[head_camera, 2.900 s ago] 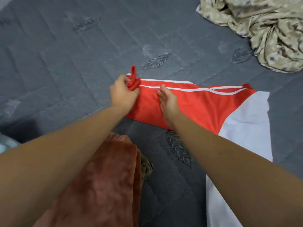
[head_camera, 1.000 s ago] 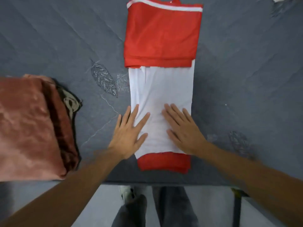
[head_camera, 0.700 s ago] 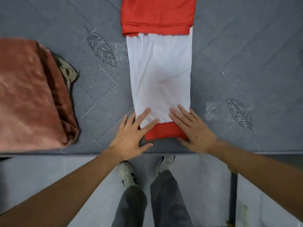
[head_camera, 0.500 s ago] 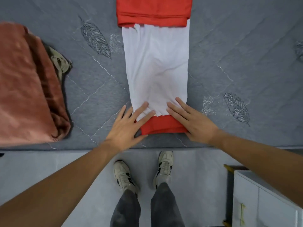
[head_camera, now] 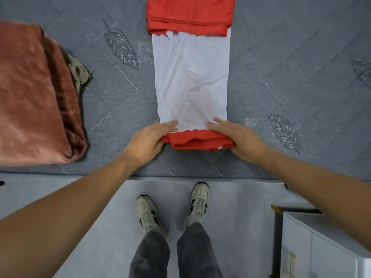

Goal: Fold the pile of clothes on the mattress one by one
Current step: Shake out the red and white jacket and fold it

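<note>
Mattress: grey quilted mattress (head_camera: 281,57) with stitched leaf motifs; grey floor and a white cabinet (head_camera: 321,247) lie nearer than its edge.
Containers: the cabinet is closed, contents unseen.
Shirt: red and white shirt (head_camera: 190,77) folded into a long narrow strip running away from the grips; white middle, red band at each end.
Left grip: left hand (head_camera: 147,139) pinches the near red hem at its left corner, fingers on top, thumb hidden.
Right grip: right hand (head_camera: 240,139) holds the hem's right corner the same way.
Hem: slightly raised off the mattress between the two grips.
Pile: folded rust cloth (head_camera: 34,93) lies well left of the left grip, a patterned cloth (head_camera: 79,72) beneath it.
</note>
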`<action>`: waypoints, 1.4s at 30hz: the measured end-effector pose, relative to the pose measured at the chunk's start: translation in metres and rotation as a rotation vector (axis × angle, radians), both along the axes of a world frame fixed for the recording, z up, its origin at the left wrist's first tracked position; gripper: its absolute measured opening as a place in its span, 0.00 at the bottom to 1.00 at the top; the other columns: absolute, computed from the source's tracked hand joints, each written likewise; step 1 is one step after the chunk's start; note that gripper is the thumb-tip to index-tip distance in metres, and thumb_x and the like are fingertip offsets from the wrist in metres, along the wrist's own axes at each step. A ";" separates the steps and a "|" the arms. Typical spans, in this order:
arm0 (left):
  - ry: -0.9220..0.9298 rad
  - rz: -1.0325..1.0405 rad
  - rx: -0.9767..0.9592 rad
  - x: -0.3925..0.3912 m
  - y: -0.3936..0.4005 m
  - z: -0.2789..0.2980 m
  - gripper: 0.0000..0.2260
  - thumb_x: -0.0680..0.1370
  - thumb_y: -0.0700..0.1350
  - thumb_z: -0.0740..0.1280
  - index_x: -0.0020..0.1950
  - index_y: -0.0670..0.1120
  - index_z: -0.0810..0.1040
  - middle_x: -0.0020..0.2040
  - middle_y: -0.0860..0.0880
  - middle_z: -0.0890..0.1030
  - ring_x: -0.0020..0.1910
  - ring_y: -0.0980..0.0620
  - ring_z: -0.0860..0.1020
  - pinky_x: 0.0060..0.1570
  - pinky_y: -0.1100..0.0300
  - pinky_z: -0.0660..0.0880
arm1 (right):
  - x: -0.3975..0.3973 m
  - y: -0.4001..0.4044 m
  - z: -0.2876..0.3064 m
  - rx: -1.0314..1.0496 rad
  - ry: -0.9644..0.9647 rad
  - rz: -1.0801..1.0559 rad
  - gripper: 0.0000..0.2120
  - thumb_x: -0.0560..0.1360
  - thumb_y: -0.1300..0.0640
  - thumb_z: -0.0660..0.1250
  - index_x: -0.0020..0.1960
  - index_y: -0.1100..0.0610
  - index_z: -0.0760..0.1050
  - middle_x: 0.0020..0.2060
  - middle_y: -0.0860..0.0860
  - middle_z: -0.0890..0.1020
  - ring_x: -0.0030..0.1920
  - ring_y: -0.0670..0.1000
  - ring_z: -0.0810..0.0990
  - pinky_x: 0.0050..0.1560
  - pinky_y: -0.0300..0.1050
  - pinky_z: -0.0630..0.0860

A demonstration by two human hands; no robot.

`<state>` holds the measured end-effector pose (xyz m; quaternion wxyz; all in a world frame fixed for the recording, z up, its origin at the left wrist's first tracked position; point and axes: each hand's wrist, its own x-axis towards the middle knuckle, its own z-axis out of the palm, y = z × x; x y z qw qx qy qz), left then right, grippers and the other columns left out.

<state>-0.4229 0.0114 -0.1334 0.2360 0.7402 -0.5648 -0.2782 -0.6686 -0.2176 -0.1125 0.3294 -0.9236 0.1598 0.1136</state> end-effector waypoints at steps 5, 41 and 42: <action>0.164 0.318 0.038 0.012 -0.030 0.018 0.08 0.84 0.48 0.66 0.52 0.46 0.81 0.36 0.47 0.83 0.35 0.46 0.80 0.44 0.47 0.78 | 0.028 -0.014 0.017 0.133 -0.074 -0.373 0.09 0.79 0.59 0.70 0.57 0.51 0.83 0.46 0.48 0.87 0.49 0.54 0.85 0.52 0.57 0.80; -0.400 -0.096 0.205 0.006 -0.087 0.002 0.40 0.77 0.25 0.57 0.86 0.44 0.46 0.86 0.47 0.44 0.84 0.50 0.44 0.82 0.55 0.45 | 0.075 -0.025 -0.002 -0.374 0.023 0.068 0.39 0.75 0.75 0.60 0.83 0.63 0.53 0.83 0.58 0.55 0.84 0.57 0.54 0.82 0.50 0.50; -0.376 -0.080 0.207 -0.003 -0.078 0.007 0.39 0.78 0.25 0.57 0.86 0.44 0.47 0.86 0.46 0.45 0.84 0.50 0.45 0.82 0.55 0.46 | 0.069 -0.020 0.003 -0.355 0.058 0.077 0.39 0.76 0.74 0.60 0.84 0.61 0.52 0.84 0.56 0.54 0.84 0.55 0.54 0.81 0.48 0.51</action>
